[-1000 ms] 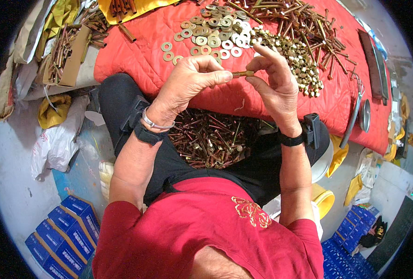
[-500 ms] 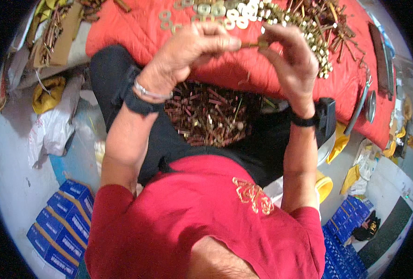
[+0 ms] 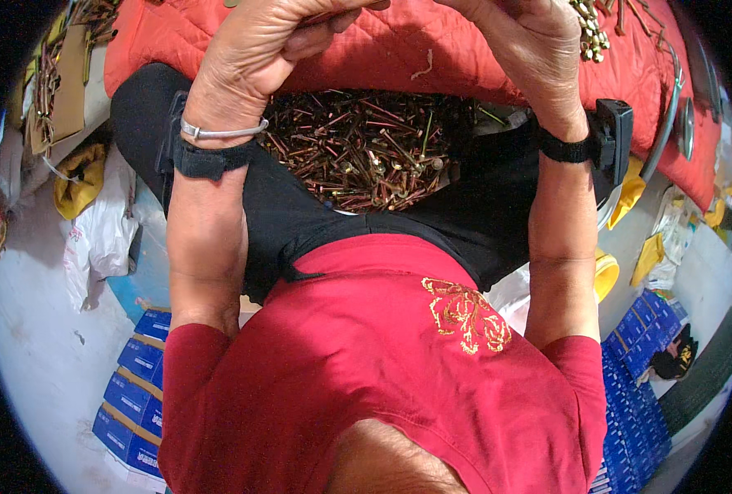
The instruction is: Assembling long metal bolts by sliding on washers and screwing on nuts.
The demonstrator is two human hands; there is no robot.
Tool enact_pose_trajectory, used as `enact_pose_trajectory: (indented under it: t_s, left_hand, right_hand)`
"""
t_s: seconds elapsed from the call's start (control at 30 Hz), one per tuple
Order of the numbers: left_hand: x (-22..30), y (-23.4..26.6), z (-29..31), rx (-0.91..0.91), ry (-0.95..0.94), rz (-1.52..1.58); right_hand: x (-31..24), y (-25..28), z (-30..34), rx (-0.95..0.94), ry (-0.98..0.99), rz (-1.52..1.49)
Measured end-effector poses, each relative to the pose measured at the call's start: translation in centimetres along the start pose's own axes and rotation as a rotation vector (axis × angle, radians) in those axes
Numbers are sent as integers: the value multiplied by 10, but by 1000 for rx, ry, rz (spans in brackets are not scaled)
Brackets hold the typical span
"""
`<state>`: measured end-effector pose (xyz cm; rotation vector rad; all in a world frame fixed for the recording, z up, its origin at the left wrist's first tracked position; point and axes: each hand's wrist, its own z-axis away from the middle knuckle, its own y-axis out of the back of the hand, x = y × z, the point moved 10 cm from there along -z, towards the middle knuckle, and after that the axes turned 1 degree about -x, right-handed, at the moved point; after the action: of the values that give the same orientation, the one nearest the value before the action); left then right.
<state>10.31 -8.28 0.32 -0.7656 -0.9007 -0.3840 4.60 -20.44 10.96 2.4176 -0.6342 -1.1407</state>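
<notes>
My left hand [image 3: 259, 49] and my right hand [image 3: 522, 49] are raised together at the top edge of the head view, fingers curled toward each other. Their fingertips and the small bolt pinched between them are mostly cut off by the frame. Below the hands, a heap of brass-coloured bolts [image 3: 366, 148] lies in a basin on my lap. A silver bangle and a black band sit on my left wrist, and a black band on my right.
A red quilted cloth [image 3: 465, 58] covers the surface ahead, with nuts and bolts [image 3: 592, 33] at its upper right. Blue boxes are stacked on the floor at lower left [image 3: 135, 395] and lower right [image 3: 638, 362]. A white bag [image 3: 94, 239] lies at left.
The view has tilted down toward my lap, so both hands with the bolt have slid up to the top edge. The washers and bolts on the cloth have left the picture.
</notes>
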Motion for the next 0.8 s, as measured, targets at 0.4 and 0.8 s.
enact_pose_trajectory:
  t_s: [0.4, 0.8]
  left_hand:
    - [11, 14, -2, 95, -199, -305]
    - [43, -14, 15, 94, -485, -558]
  right_hand:
    - [4, -4, 3, -81, -25, 171]
    - [20, -12, 8, -124, -167, 253]
